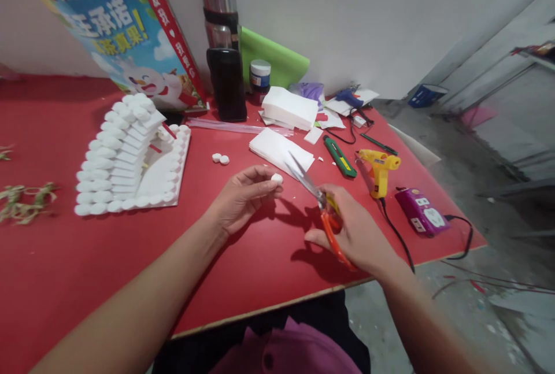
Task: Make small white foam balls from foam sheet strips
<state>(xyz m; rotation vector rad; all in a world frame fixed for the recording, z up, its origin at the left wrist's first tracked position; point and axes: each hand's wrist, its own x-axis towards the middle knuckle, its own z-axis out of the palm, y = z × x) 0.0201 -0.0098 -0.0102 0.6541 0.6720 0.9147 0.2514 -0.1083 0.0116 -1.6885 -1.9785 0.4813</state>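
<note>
Between the thumb and fingers of my left hand [249, 195] is a small white rounded piece [277, 178]. My right hand [355, 229] grips a pair of scissors [332, 229] with orange handles, its blades pointing up and left. Just beyond the blades lies a stack of white sheets [277, 148]. Two more white rounded pieces [220, 158] rest on the red table behind my left hand. Farther left stands a white model [130, 160], with rows of similar rounded pieces along its curved wall and base edge.
On the right are a green utility knife [340, 157], a yellow glue gun [379, 169] and a purple power socket [420, 212] with cords. At the back stand a steel flask [219, 1], a black phone [226, 85] and a printed box [130, 33]. Knotted straw-coloured pieces [26, 200] lie far left.
</note>
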